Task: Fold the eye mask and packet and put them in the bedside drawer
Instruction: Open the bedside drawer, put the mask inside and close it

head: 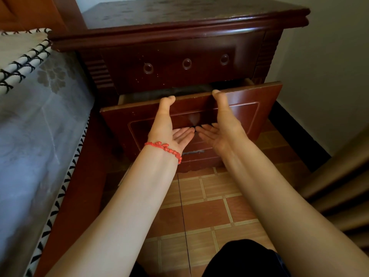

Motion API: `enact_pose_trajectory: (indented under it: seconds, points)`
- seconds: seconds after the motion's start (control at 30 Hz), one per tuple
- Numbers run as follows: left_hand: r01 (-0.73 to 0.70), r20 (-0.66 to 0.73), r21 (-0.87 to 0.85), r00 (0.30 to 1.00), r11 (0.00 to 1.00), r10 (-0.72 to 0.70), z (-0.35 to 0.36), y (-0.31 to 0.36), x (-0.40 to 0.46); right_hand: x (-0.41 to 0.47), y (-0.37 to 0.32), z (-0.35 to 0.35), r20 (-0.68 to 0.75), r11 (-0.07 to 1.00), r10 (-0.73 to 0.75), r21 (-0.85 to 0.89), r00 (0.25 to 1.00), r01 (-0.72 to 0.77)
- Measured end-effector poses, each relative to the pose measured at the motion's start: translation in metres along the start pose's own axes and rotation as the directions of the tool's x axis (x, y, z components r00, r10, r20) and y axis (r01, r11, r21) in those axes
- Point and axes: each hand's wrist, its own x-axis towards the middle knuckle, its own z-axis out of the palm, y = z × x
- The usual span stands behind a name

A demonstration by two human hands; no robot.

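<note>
1. Both hands are laid flat against the front panel of the lower drawer [249, 108], palms turned inward and fingers spread; nothing is gripped in either one.
2. On the left hand [169, 126] the thumb is hooked over the top edge of the drawer front, and the fingers are pressed to the panel near its middle. A red beaded bracelet [165, 148] is worn on that wrist.
3. On the right hand [223, 124] the thumb is likewise rested on the top edge, and the fingertips are brought close to those of the left hand at the panel's centre; whether they touch cannot be told.
4. A small dark shape is seen between the fingertips, too small to be identified.
5. The drawer is partly pulled out of the dark wooden bedside cabinet [179, 23]. Only a narrow slot of its interior is exposed, and something dark and blurred lies inside; whether it is the eye mask or the packet cannot be made out.
6. Neither the eye mask nor the packet is plainly visible anywhere.
7. The upper drawer [169, 76] with three round recessed pulls is closed.
8. A bed [36, 126] with pale floral cover and black-and-white trim is cut off at the left edge.
9. The tiled floor [199, 212] is seen below, and dark clothing is cropped by the bottom edge.
</note>
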Motion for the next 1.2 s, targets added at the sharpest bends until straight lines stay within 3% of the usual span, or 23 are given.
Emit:
enact_pose_trajectory:
  seconds: [0.73, 1.2]
  points:
    - [0.008, 0.024, 0.026, 1.000, 1.000, -0.008, 0.014, 0.021, 0.026, 0.027, -0.012, 0.015, 0.102, 0.999, 0.020, 0.030, 0.995, -0.023]
    - [-0.052, 0.018, 0.041, 0.999, 0.998, 0.051, 0.015, 0.029, 0.038, 0.036, -0.017, 0.027, 0.094, 1.000, 0.019, 0.006, 0.995, -0.019]
